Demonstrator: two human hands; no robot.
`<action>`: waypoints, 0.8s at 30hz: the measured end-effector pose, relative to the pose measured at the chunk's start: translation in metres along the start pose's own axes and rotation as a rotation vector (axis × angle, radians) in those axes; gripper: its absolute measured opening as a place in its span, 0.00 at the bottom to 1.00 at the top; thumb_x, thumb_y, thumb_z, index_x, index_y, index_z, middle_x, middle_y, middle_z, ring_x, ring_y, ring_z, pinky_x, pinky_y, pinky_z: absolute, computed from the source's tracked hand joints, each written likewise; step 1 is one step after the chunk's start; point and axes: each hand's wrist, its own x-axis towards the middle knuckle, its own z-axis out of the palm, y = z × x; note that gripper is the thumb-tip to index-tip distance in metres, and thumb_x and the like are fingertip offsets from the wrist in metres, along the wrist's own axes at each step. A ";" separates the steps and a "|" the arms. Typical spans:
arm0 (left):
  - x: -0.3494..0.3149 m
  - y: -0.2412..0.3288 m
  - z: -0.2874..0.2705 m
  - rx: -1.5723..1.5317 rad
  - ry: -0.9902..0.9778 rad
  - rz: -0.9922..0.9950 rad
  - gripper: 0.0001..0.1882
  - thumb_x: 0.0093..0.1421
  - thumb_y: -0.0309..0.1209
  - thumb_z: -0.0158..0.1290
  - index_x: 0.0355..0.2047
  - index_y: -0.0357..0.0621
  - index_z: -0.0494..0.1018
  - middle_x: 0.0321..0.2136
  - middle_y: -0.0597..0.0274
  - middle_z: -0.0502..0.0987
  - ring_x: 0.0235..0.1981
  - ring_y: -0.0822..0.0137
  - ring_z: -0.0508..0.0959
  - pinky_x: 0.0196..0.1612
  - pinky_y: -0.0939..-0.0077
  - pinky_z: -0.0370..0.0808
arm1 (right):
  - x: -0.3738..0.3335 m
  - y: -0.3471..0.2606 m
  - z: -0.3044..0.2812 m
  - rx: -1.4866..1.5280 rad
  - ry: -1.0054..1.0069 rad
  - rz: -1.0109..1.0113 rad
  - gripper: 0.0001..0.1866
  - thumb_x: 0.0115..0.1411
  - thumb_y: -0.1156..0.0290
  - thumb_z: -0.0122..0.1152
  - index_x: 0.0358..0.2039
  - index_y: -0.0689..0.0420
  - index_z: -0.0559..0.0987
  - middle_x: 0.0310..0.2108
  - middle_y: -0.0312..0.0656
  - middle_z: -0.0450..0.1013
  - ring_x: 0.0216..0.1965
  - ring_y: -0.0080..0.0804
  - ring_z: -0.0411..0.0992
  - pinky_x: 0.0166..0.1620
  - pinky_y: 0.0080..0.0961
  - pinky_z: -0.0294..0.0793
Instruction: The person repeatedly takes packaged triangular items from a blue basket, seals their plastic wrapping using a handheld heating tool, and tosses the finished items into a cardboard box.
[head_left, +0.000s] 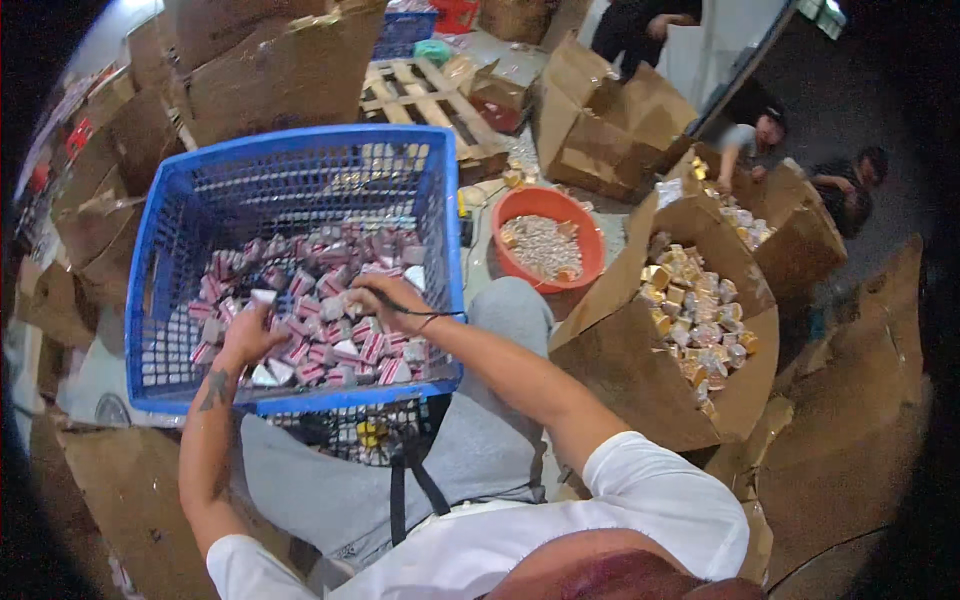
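A blue plastic basket stands in front of my knees, its floor heaped with small wedge-shaped pieces in silvery white with pink-red stripes. My left hand reaches into the left part of the heap, thumb and forefinger apart. Just beyond its fingertips lies a whiter piece. On the right side of the heap my right hand is closed, fingers bent over the pieces. A thin dark line runs along it toward the wrist; what the fingers grip is too small to make out.
Right of the basket stands an orange-red tub with small pale bits. Beyond it, an open carton holds gold and silver pieces. A wooden pallet and more cartons lie farther back. Several people are at upper right.
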 end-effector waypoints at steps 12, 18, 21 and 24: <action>-0.007 0.075 -0.019 -0.173 0.154 0.081 0.30 0.47 0.48 0.65 0.43 0.40 0.72 0.27 0.49 0.79 0.32 0.49 0.80 0.36 0.57 0.74 | 0.012 -0.022 -0.013 0.017 0.190 -0.008 0.25 0.60 0.53 0.61 0.45 0.63 0.75 0.41 0.48 0.74 0.43 0.38 0.72 0.47 0.32 0.70; -0.016 0.031 0.002 0.046 0.111 0.130 0.29 0.44 0.46 0.66 0.39 0.41 0.71 0.32 0.47 0.77 0.38 0.44 0.77 0.41 0.51 0.72 | 0.003 -0.045 0.005 -0.032 0.035 0.014 0.22 0.64 0.54 0.56 0.49 0.59 0.74 0.43 0.47 0.73 0.50 0.42 0.70 0.54 0.32 0.67; -0.001 0.016 -0.042 0.366 0.486 0.283 0.30 0.45 0.44 0.66 0.44 0.40 0.70 0.39 0.44 0.74 0.44 0.43 0.74 0.46 0.55 0.72 | 0.007 -0.003 -0.011 -0.024 0.104 0.020 0.18 0.64 0.57 0.57 0.43 0.60 0.76 0.37 0.44 0.73 0.42 0.33 0.71 0.47 0.30 0.70; -0.050 -0.050 -0.164 0.261 0.526 -0.001 0.27 0.50 0.40 0.63 0.45 0.36 0.69 0.35 0.47 0.77 0.39 0.48 0.78 0.42 0.57 0.76 | 0.009 -0.012 -0.009 0.044 0.146 -0.025 0.18 0.64 0.57 0.56 0.37 0.61 0.77 0.32 0.42 0.73 0.34 0.32 0.70 0.38 0.30 0.69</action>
